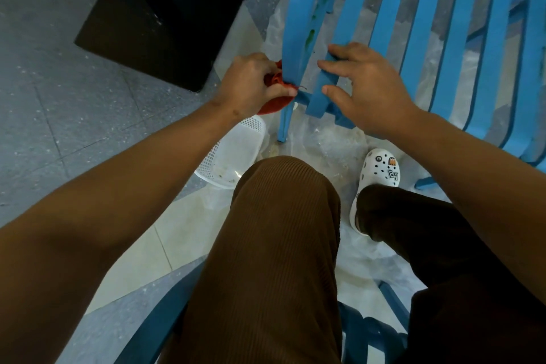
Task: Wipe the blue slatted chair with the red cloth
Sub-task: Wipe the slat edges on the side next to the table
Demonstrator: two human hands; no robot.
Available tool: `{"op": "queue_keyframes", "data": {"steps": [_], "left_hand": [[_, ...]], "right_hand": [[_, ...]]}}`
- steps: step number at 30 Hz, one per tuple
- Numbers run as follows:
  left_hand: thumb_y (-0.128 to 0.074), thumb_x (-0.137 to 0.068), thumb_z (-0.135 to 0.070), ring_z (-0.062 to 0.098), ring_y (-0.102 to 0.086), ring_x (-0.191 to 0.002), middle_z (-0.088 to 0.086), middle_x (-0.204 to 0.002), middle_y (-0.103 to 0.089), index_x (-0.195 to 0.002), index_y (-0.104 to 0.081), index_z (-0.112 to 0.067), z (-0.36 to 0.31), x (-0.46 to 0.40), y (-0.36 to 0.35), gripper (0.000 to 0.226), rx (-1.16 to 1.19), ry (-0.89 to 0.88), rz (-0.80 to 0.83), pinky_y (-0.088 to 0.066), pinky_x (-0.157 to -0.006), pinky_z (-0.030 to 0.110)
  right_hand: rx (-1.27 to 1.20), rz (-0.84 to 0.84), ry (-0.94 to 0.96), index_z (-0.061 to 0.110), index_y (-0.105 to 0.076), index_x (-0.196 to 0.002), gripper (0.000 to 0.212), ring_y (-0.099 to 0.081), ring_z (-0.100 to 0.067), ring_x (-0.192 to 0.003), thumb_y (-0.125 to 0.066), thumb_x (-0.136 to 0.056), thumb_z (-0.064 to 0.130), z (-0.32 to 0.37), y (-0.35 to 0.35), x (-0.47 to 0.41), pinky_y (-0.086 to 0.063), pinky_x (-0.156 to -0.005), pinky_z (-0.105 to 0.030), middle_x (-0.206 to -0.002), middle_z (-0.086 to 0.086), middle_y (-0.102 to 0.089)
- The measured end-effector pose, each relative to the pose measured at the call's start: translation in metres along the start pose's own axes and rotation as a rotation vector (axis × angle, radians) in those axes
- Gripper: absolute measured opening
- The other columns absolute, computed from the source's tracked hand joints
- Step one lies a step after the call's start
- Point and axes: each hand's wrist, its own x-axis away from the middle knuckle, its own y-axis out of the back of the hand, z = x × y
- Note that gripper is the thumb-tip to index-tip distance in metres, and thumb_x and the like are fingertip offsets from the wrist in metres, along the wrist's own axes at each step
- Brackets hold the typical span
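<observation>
Two hands, one red cloth, one chair

The gaps between the slats of the blue chair are narrow. On the left, a black table base stands near. A white basket lies on the floor below, beside the near knee.
</observation>
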Motion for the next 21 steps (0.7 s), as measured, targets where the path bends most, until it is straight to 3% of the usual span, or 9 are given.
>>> {"op": "queue_keyframes", "data": {"steps": [10,14,16,21], "left_hand": [[-0.070,-0.076,-0.069,0.022,-0.067,-0.090,0.005,-0.103,-0.073,-0.112,-0.075,-0.017,0.020,-0.007,-0.059,0.063,-0.045,0.225,0.189,-0.057,-0.081,0.040],[-0.076,-0.074,-0.065,0.022,-0.066,-0.095,0.004,-0.108,-0.073,-0.112,-0.073,-0.014,0.022,-0.009,-0.072,0.063,-0.036,0.336,0.259,-0.047,-0.077,0.031],[-0.076,-0.074,-0.065,0.022,-0.066,-0.093,0.005,-0.106,-0.074,-0.108,-0.074,-0.013,0.025,-0.009,-0.070,0.062,-0.031,0.324,0.249,-0.045,-0.075,0.031],[-0.067,-0.068,-0.077,0.023,-0.067,-0.087,0.009,-0.097,-0.073,-0.103,-0.076,-0.011,0.022,-0.007,-0.039,0.076,-0.018,0.189,0.159,-0.057,-0.077,0.042]], "right_hand": [[-0.016,-0.032,0.019,0.014,-0.066,-0.133,0.044,-0.049,-0.035,-0.134,-0.066,-0.092,0.030,-0.010,-0.005,-0.004,-0.040,-0.111,-0.055,-0.143,-0.011,-0.058],[-0.014,-0.026,0.018,0.014,-0.066,-0.133,0.044,-0.050,-0.035,-0.133,-0.066,-0.092,0.031,-0.011,-0.005,-0.005,-0.040,-0.112,-0.053,-0.141,-0.012,-0.059],[-0.007,-0.025,0.015,0.014,-0.066,-0.133,0.043,-0.050,-0.035,-0.133,-0.067,-0.092,0.030,-0.010,-0.005,-0.005,-0.040,-0.112,-0.052,-0.141,-0.012,-0.059],[-0.017,-0.024,0.005,0.014,-0.066,-0.133,0.042,-0.049,-0.034,-0.134,-0.069,-0.093,0.027,-0.006,-0.003,-0.003,-0.039,-0.113,-0.050,-0.143,-0.012,-0.058]]}}
